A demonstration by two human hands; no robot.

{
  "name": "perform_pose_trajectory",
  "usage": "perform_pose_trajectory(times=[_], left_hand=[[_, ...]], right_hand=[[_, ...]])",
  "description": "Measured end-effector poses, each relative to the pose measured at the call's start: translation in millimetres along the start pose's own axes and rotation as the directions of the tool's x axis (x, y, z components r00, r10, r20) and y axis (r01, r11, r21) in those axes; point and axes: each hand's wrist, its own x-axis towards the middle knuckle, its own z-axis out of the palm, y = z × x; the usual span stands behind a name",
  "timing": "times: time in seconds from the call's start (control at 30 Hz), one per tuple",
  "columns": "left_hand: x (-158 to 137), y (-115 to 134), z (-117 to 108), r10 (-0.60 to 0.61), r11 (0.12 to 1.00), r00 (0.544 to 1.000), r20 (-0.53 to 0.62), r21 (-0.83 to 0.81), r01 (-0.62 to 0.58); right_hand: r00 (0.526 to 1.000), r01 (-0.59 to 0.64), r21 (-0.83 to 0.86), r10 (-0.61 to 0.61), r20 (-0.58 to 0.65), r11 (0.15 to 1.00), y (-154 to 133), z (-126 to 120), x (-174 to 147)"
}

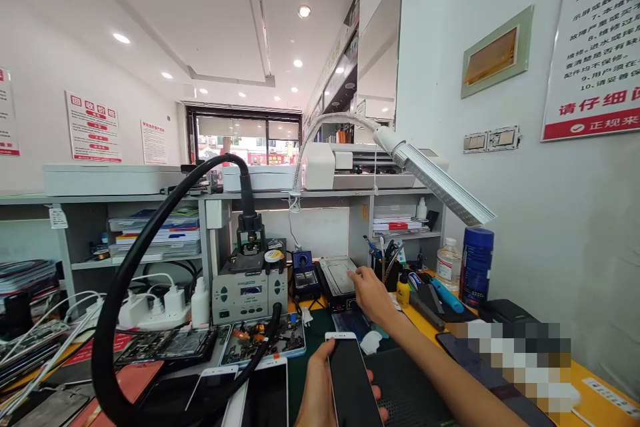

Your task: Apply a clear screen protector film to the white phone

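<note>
My left hand (pixel 320 383) is wrapped around a smartphone (pixel 353 383) with a dark screen and a white top edge, held upright at the front. My right hand (pixel 373 293) reaches forward to a flat metal-topped plate device (pixel 337 273) with a dark body. Its fingers are extended over the right side of the plate, and the fingertips appear to touch it. I see nothing held in them. Crumpled white tissue (pixel 371 342) lies below my right wrist, beside a dark flat piece (pixel 350 321).
A hot-air station (pixel 250 293) with a thick black hose (pixel 113 293) arches across the left. A tray of small parts (pixel 265 337) and white-edged phones (pixel 265 393) lie before it. A lamp (pixel 440 180) overhangs the right, above a blue can (pixel 477 267) and bottle (pixel 449 263).
</note>
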Motion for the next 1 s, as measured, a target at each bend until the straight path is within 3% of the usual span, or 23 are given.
perform_pose_trajectory(times=[0.47,1.0], left_hand=[[0.8,1.5,-3.6,0.013,1.0,1.0,0.012,0.01,-0.013],[2.0,-0.8,-7.4,0.012,1.0,0.999,0.038,0.012,-0.013]], right_hand=[[0.983,0.059,-0.145,-0.033,0.179,0.988,-9.0,-10.1,4.1],[0.976,0.05,-0.14,-0.019,0.215,0.989,-12.9,-13.5,-0.5]])
